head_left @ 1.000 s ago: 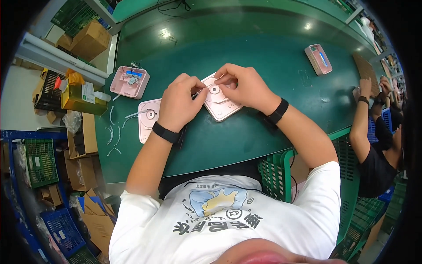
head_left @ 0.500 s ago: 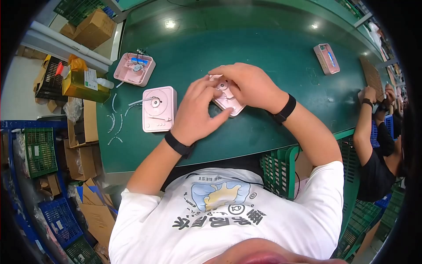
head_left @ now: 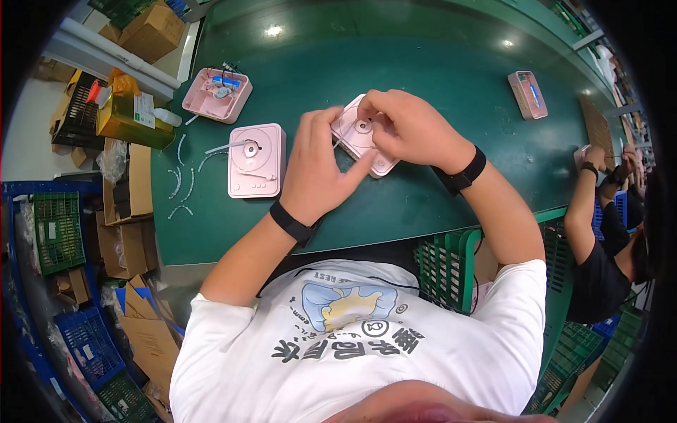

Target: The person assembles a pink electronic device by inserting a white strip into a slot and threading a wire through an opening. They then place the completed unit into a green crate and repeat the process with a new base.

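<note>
A pink case shaped like a small record player (head_left: 362, 127) lies tilted on the green table, its round disc and hub partly showing. My left hand (head_left: 319, 163) grips its left side, fingers along the far edge and thumb at the near edge. Over its right part, my right hand (head_left: 412, 132) is closed, fingertips bent together above the disc; what they hold, if anything, is hidden. Left of my left hand, a second pink record-player case (head_left: 257, 176) lies face up, with a thin clear tube (head_left: 226, 148) reaching onto its disc.
Several curved clear tube pieces (head_left: 181, 183) lie at the table's left. Behind them stands an open pink housing (head_left: 211, 106) with wires and a blue part. Another open pink housing (head_left: 527, 95) is at the far right. Nearby are a yellow container (head_left: 130, 123) and another person's hand (head_left: 594, 156).
My right hand's fingers have drawn back and bent in, so more of the case shows. My left fingers have moved to its left side. The view has shifted slightly.
</note>
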Demonstrator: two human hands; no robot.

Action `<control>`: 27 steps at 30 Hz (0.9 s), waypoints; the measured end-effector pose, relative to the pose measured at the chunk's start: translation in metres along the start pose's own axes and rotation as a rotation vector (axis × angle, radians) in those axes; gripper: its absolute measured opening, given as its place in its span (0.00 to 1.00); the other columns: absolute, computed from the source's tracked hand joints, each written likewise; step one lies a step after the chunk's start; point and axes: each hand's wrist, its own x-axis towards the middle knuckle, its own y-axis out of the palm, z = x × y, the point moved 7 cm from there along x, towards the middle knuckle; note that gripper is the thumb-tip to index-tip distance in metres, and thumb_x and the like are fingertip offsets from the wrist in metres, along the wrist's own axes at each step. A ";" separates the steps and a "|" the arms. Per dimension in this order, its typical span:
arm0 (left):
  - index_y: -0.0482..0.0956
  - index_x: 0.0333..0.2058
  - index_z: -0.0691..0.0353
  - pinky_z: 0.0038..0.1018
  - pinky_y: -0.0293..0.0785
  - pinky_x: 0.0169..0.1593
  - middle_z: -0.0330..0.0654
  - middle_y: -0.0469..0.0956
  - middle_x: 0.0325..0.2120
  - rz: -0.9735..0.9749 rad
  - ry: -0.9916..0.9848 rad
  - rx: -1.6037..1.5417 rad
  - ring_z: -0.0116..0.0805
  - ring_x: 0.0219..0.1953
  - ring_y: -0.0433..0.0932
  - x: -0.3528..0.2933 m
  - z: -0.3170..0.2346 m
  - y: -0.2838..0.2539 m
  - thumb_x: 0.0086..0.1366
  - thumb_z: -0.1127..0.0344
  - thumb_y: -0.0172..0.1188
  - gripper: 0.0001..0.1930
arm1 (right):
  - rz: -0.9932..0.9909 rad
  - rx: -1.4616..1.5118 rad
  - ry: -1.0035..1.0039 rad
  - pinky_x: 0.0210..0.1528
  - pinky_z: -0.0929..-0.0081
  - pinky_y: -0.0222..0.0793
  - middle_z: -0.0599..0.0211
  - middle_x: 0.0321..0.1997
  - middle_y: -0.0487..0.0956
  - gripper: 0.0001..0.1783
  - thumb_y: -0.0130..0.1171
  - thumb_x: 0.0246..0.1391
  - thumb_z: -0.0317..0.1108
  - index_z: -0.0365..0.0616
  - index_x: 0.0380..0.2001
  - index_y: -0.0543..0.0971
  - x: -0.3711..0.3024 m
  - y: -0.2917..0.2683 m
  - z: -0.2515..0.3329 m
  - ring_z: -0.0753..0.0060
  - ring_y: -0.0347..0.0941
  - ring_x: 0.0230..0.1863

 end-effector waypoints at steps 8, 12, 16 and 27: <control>0.85 0.42 0.65 0.48 0.77 0.63 0.54 0.81 0.56 0.019 0.022 0.321 0.57 0.60 0.79 0.007 0.007 -0.007 0.69 0.63 0.76 0.12 | -0.032 0.001 -0.020 0.43 0.57 0.78 0.58 0.37 0.83 0.12 0.61 0.59 0.25 0.42 0.47 0.82 -0.001 0.003 -0.008 0.53 0.79 0.39; 0.86 0.41 0.66 0.48 0.77 0.65 0.54 0.83 0.56 0.040 0.150 0.294 0.59 0.62 0.80 0.009 -0.005 -0.003 0.69 0.65 0.75 0.11 | -0.019 0.004 0.011 0.42 0.57 0.77 0.58 0.36 0.83 0.12 0.62 0.59 0.25 0.43 0.47 0.82 0.000 0.001 -0.007 0.53 0.79 0.39; 0.86 0.49 0.65 0.49 0.77 0.66 0.55 0.83 0.60 0.107 0.233 0.291 0.60 0.66 0.80 -0.007 -0.012 0.013 0.66 0.61 0.79 0.18 | 0.002 -0.021 0.000 0.42 0.56 0.77 0.59 0.36 0.83 0.12 0.63 0.59 0.26 0.43 0.46 0.83 -0.001 0.002 -0.003 0.53 0.79 0.39; 0.65 0.75 0.65 0.52 0.71 0.76 0.57 0.83 0.63 0.258 0.027 0.205 0.58 0.70 0.80 0.008 -0.009 0.003 0.55 0.55 0.88 0.55 | -0.120 -0.121 0.006 0.46 0.57 0.78 0.58 0.39 0.80 0.10 0.75 0.51 0.35 0.41 0.29 0.85 -0.004 0.014 0.004 0.52 0.79 0.43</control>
